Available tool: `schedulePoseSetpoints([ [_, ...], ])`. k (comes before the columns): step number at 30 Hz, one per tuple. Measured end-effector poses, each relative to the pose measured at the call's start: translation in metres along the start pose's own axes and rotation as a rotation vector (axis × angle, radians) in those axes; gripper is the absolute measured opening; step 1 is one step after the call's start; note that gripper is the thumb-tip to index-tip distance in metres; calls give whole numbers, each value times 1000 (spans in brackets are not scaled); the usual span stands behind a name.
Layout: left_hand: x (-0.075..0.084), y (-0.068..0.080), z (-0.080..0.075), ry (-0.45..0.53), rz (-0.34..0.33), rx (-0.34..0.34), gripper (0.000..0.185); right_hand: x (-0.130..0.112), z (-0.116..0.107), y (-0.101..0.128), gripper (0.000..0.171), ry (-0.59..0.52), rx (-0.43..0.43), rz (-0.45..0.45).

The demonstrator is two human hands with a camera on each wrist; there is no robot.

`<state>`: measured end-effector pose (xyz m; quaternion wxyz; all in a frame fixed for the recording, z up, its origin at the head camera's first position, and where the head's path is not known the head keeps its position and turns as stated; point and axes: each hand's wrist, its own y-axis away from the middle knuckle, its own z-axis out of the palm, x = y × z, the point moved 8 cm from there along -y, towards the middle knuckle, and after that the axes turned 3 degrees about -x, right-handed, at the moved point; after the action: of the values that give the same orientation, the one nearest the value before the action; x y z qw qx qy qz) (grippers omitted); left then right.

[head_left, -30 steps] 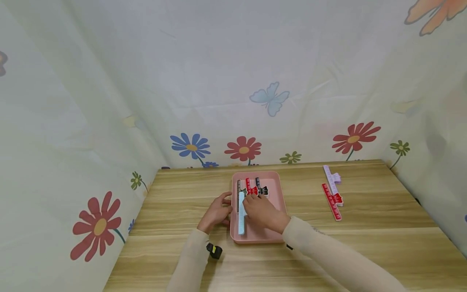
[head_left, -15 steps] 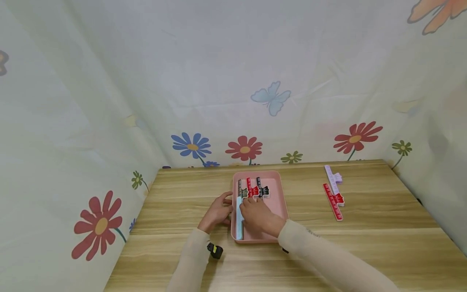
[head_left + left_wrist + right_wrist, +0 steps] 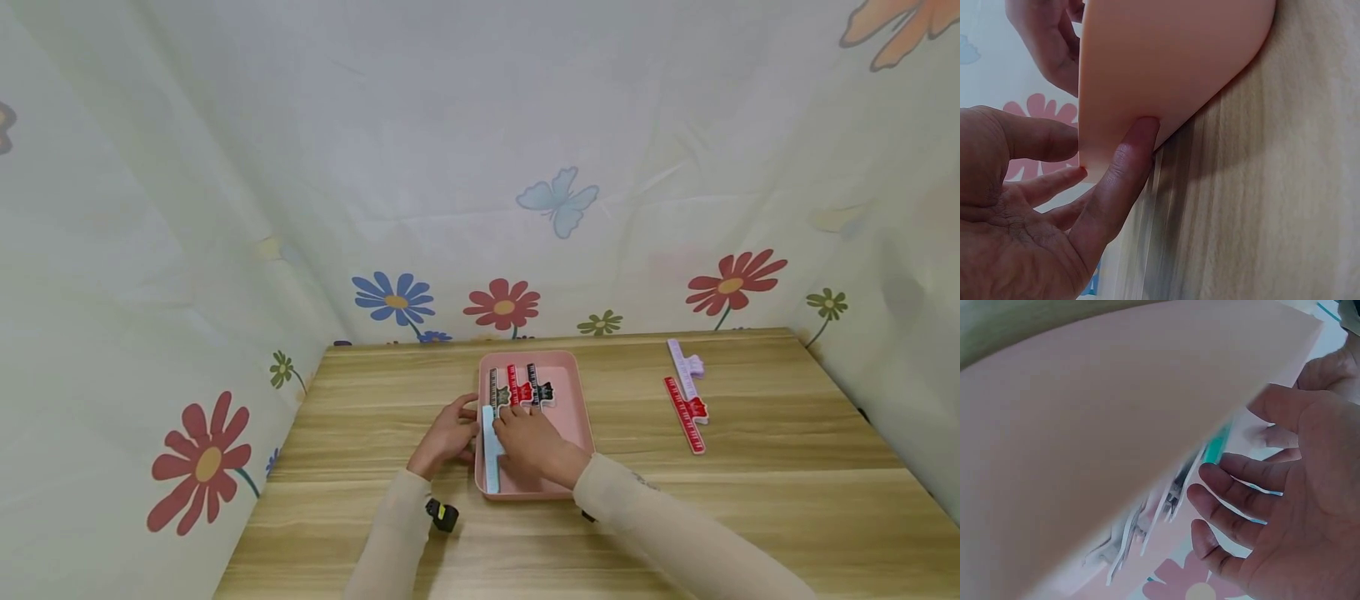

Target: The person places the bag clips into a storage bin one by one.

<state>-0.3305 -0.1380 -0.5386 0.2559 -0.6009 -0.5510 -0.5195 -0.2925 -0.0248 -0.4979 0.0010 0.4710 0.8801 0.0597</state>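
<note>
Resting flat under the right hand [image 3: 534,443]'s straight-fingered grip, light blue ruler clip [image 3: 492,454] in pink tray [image 3: 573,417].

A pink tray [image 3: 573,400] is seen on a light wooden table [image 3: 750,500] streaked with brown grain. In the tray a pale blue ruler clip [image 3: 492,454] is laid at the left, with a dark grey clip [image 3: 494,387], a red clip [image 3: 514,386] and a black clip [image 3: 537,387] beyond it, each marked with white scale lines. To the far right a lilac clip [image 3: 683,360] and a red ruler clip [image 3: 684,412] are found. Both arms are covered by cream sleeves [image 3: 675,533]. The backdrop cloth [image 3: 450,167] is pale greenish white, printed with red, blue and olive flowers and a light blue butterfly [image 3: 557,198].
</note>
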Motion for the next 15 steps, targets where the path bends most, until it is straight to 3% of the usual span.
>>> schedulePoseSetpoints([
  [8,-1,-1,2,12,-7,-7,59,11,-10,8,56,-50,10,7],
  [15,-1,-2,1,21,-2,-7,59,34,-19,18,53,-133,28,60],
])
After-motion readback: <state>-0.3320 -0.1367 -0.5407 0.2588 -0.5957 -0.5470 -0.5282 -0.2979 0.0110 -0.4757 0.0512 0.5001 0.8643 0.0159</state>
